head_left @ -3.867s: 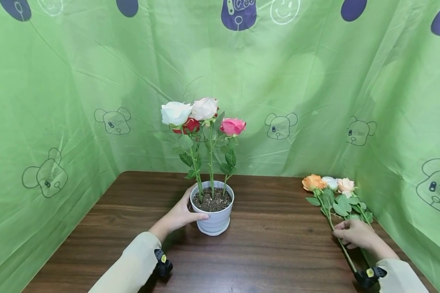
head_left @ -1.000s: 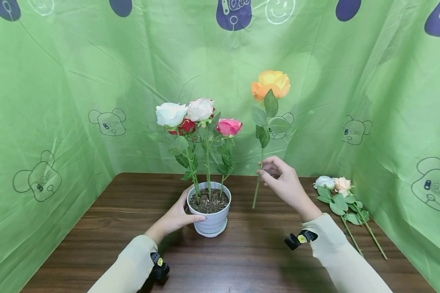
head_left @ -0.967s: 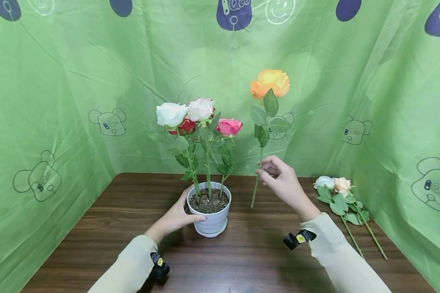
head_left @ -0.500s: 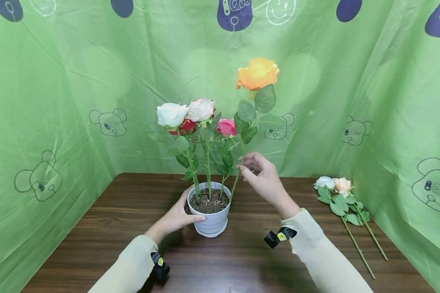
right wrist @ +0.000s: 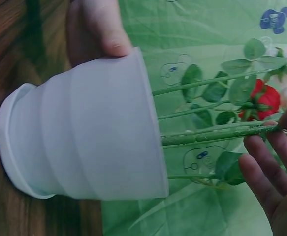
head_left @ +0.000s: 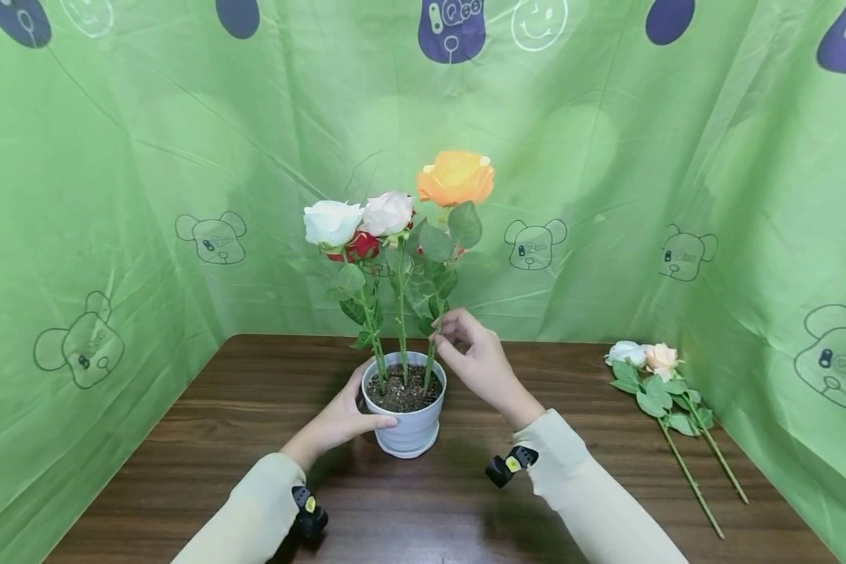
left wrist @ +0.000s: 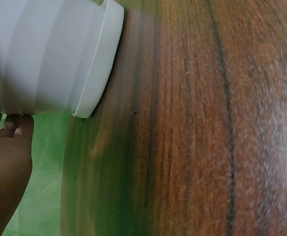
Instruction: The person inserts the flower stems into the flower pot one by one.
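Observation:
A white flower pot [head_left: 410,431] filled with dark soil [head_left: 400,395] stands on a saucer [head_left: 409,452]. My left hand [head_left: 338,419] grips its left side, thumb just below the rim. With thumb and fingertips, my right hand [head_left: 482,368] pinches the stem of an upright orange rose [head_left: 457,180]; the stem's lower end meets the soil at the pot's right. Also rising from the soil are a white rose [head_left: 333,223], a pale pink rose [head_left: 389,213] and red blooms [right wrist: 267,100] behind. Leaves of the orange rose mostly hide a bright pink rose. The pot's ribbed wall [left wrist: 40,54] fills the left wrist view's corner.
At the right of the brown wooden table [head_left: 254,407], a whitish rose [head_left: 626,353] and a peach rose [head_left: 660,359] lie side by side, stems toward the front. A green patterned cloth [head_left: 592,172] hangs around the back and sides.
My right hand has lifted the orange rose off the table's right side and carried it left over the pot, lowering it until its stem meets the soil. The left hand stays on the pot.

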`<state>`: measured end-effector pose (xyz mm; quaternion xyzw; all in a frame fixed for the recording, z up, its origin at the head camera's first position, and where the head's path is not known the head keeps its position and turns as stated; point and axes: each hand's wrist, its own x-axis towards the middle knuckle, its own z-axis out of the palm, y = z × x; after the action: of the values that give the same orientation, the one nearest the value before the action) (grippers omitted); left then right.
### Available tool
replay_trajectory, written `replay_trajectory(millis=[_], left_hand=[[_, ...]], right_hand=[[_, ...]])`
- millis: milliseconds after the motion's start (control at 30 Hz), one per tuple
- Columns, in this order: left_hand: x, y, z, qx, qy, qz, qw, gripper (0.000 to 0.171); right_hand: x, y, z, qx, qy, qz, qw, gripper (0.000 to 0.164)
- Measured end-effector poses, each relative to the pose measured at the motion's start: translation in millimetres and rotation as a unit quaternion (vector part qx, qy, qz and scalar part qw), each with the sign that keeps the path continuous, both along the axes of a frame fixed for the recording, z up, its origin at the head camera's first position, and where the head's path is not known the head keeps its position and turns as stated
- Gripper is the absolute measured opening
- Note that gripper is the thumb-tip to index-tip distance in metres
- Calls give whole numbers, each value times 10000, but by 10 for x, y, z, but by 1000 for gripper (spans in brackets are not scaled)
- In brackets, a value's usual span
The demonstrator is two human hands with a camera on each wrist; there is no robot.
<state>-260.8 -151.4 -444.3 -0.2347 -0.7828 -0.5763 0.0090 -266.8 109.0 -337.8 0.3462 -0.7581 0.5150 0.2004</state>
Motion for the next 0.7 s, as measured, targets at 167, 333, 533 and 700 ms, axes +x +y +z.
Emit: replay_trajectory(millis=[167,333,533,700], left_hand=[[-10,6,-9,11,40,-16,10000,110],[-8,7,-6,38,65,-37,10000,110],[-11,7,-17,42,81,-45,9999,110],[-7,7,-20,-7,16,-1,10000,110]], right_hand=[[-19,-13,-78,204,143,108,9996,15],[22,-50,-61,125,-38,-58,9999,13],[-27,-72,-122,149,-17,-273,9995,13],[-55,-75,-162,137,13,-285,9995,12]])
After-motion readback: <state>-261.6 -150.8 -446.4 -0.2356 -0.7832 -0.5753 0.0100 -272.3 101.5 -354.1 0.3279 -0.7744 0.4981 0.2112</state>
